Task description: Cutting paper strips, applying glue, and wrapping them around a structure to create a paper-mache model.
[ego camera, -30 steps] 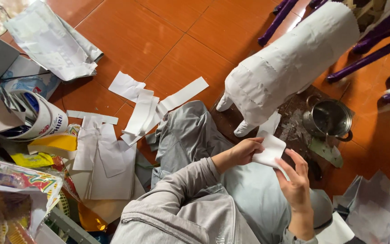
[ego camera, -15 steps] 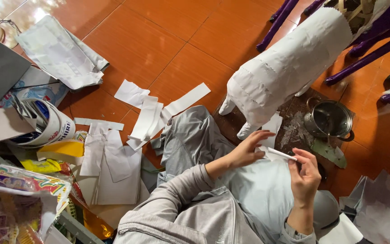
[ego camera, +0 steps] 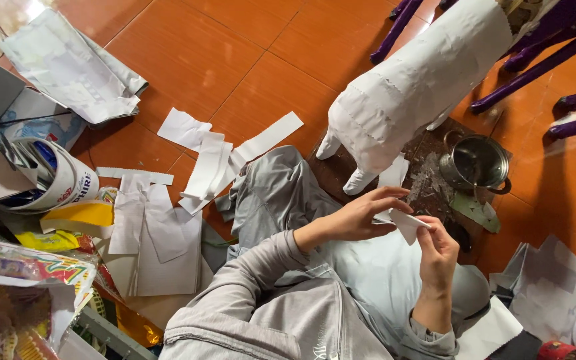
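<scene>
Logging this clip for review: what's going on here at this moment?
A person sits on an orange tiled floor, holding a small piece of white paper between both hands: the left hand and the right hand. Just beyond the hands stands a paper-covered animal figure on a dark board, with a small metal pot beside it. Loose white paper strips lie scattered on the floor to the left.

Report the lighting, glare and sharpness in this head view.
Head view: soft, even daylight; bright glare washes the glossy orange tiled floor at top left; the white paper-covered animal figure and small white paper piece between left hand and right hand look sharp; faint shadows only.
</scene>
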